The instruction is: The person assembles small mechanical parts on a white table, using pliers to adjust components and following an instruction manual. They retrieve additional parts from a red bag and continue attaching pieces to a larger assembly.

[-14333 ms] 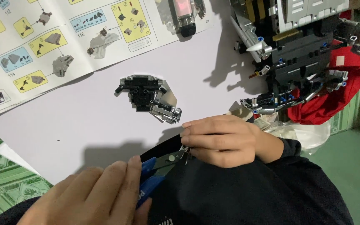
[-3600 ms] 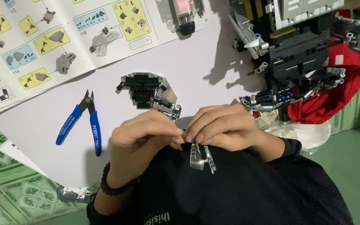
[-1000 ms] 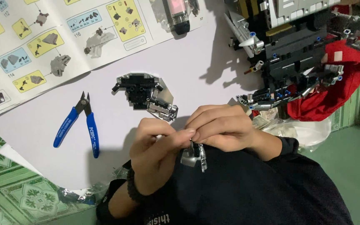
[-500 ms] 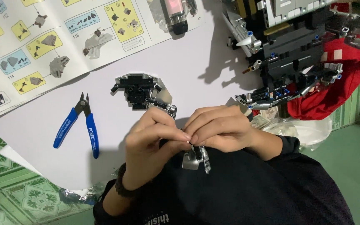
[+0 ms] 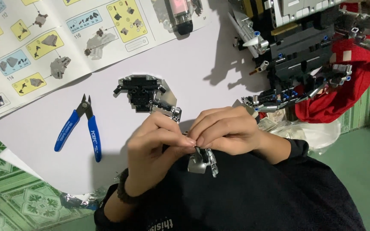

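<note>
Left hand [image 5: 153, 147] and right hand [image 5: 225, 130] meet fingertip to fingertip over the person's lap, both pinching a small grey-and-black brick sub-assembly [image 5: 201, 159] that hangs just off the near edge of the white sheet [image 5: 219, 64]. It sits over dark clothing, not over the sheet, so here's the risk: if the pinch slips or the pressing fingers twist, I'd judge a small piece could pop loose and vanish into the black fabric or down onto the green floor [image 5: 365, 171]. The grip is right at the top of the piece, the lower part dangles free, and a hard push could snap a joint apart rather than seat it. Just beyond the knuckles lies a black brick module with silver parts [image 5: 144, 95], close enough that a wrist swinging forward would knock it. Blue-handled flush cutters [image 5: 80, 128] lie toward the left edge of the sheet, jaws pointing away, well apart from both hands. The open instruction booklet [image 5: 65, 38] covers the far left corner. At the far right stands a large dark brick model [image 5: 300, 51] with thin silver spikes jutting toward the hands, leaning over red cloth [image 5: 347, 85] and a clear plastic bag [image 5: 309, 132]; the right forearm is near them, and a lifted elbow could catch those spikes.
</note>
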